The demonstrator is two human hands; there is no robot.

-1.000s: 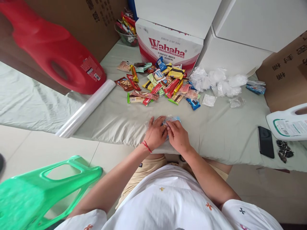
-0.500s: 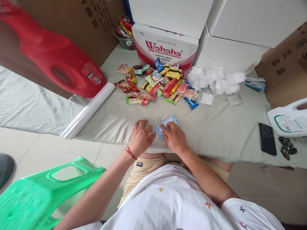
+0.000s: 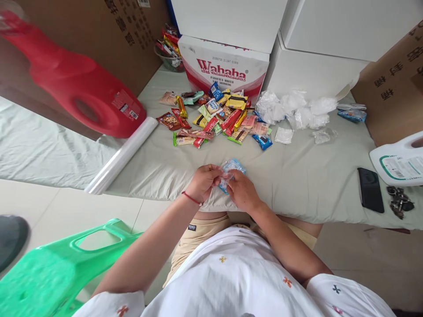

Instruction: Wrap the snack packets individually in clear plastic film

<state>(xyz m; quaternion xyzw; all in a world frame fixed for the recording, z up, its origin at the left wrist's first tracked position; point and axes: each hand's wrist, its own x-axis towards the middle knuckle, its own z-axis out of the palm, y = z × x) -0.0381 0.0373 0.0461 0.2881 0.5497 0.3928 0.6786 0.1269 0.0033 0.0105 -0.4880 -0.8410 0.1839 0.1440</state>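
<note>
My left hand [image 3: 204,181] and my right hand [image 3: 243,191] meet at the near edge of the cloth-covered surface [image 3: 297,176]. Both pinch a small blue snack packet wrapped in clear plastic film [image 3: 231,169], held just above the cloth. The left fingers are curled on the film's left side. The right fingers press the packet from the right. A red string bracelet circles my left wrist. Beyond the hands lies a pile of several colourful snack packets [image 3: 214,116].
A roll of clear film [image 3: 122,154] lies at the left by a red jug [image 3: 76,83]. Crumpled clear bags [image 3: 294,110] lie by a Wahaha carton [image 3: 224,70]. A phone [image 3: 370,189], keys [image 3: 399,201] and a white jug [image 3: 399,160] are right. A green stool [image 3: 56,268] stands lower left.
My left hand has come off the cloth and closed on the film beside the packet. Both hands have lifted the wrapped packet slightly and drawn together.
</note>
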